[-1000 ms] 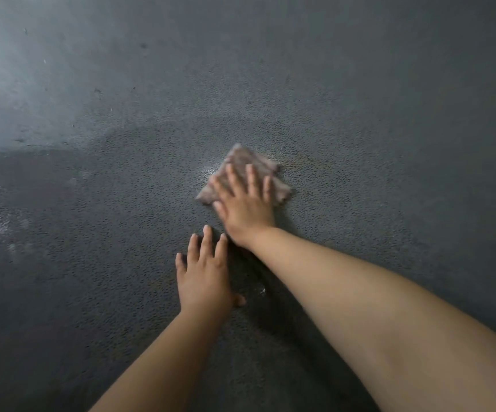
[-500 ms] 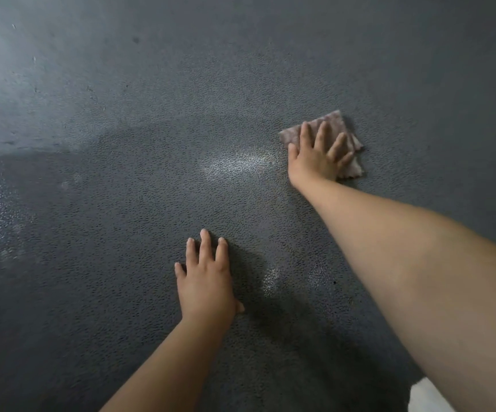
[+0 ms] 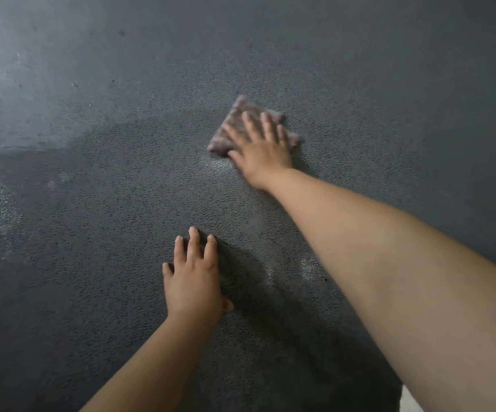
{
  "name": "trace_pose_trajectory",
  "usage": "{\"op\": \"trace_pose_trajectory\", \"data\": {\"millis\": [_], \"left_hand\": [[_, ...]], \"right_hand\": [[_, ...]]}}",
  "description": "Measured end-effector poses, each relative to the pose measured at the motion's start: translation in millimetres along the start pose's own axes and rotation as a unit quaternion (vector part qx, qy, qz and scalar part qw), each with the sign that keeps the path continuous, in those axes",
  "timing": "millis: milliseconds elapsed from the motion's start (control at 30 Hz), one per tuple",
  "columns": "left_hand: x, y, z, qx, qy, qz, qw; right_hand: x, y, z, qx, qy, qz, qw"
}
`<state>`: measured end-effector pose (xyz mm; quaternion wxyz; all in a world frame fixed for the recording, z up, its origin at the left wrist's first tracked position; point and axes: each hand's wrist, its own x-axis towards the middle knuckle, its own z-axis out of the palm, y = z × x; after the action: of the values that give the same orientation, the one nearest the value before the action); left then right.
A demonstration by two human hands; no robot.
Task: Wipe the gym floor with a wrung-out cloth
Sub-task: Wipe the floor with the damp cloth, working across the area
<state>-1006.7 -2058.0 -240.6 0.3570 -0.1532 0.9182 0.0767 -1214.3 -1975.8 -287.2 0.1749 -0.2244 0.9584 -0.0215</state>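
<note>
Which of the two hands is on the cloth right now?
The right hand, stretched farther out, presses flat on the pinkish cloth. The left hand lies nearer, flat on the bare floor.

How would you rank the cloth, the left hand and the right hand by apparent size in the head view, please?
1. left hand, though it is nearer the camera.
2. right hand and cloth: look alike; cloth partly covered and blurred.

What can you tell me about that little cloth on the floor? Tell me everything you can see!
The cloth is a small pinkish-purple rag, folded into a rough square that sits like a diamond. It looks soft and fuzzy, and a bit blurry in the picture. It lies flat on the dark, bumpy floor. The right hand presses on it with straight, spread fingers, hiding its near half. A shiny wet patch shows right beside its near corner.
</note>
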Motion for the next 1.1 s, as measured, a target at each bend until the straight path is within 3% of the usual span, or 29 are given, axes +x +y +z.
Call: {"op": "trace_pose_trajectory", "data": {"millis": [233, 333, 400, 500, 633, 733, 800, 933, 1100], "left_hand": [[1.7, 1.6, -0.6, -0.003, -0.002, -0.006, 1.0], [3.4, 2.5, 0.2, -0.001, -0.003, -0.009, 1.0], [4.7, 2.7, 0.7, -0.003, -0.003, -0.013, 1.0], [4.2, 3.6, 1.1, -0.006, 0.0, -0.013, 1.0], [4.3, 0.1, 3.3, -0.022, 0.012, -0.01, 1.0], [3.7, -3.0, 5.6, -0.024, 0.027, 0.0, 0.999], [4.8, -4.3, 7.1, -0.026, 0.035, 0.006, 0.999], [7.5, -7.2, 8.9, -0.03, 0.033, 0.021, 0.999], [6.7, -11.2, 10.7, -0.025, 0.03, 0.039, 0.998]], "right_hand": [[-25.3, 125.5, -9.3, 0.063, 0.018, 0.251, 0.966], [-35.0, 140.6, -11.0, 0.084, 0.011, 0.346, 0.934], [-31.6, 129.9, -14.6, 0.105, 0.006, 0.364, 0.926], [-24.4, 88.5, -14.7, 0.111, -0.001, 0.311, 0.944], [-38.2, 4.7, 10.4, 0.069, 0.0, 0.107, 0.992], [-72.7, -48.4, 27.6, 0.049, -0.029, -0.034, 0.998], [-88.8, -59.7, 34.0, 0.04, -0.033, -0.075, 0.996], [-84.2, -24.7, 27.4, 0.027, -0.023, -0.07, 0.997], [-84.0, 77.6, 11.6, 0.047, -0.004, 0.132, 0.99]]}}
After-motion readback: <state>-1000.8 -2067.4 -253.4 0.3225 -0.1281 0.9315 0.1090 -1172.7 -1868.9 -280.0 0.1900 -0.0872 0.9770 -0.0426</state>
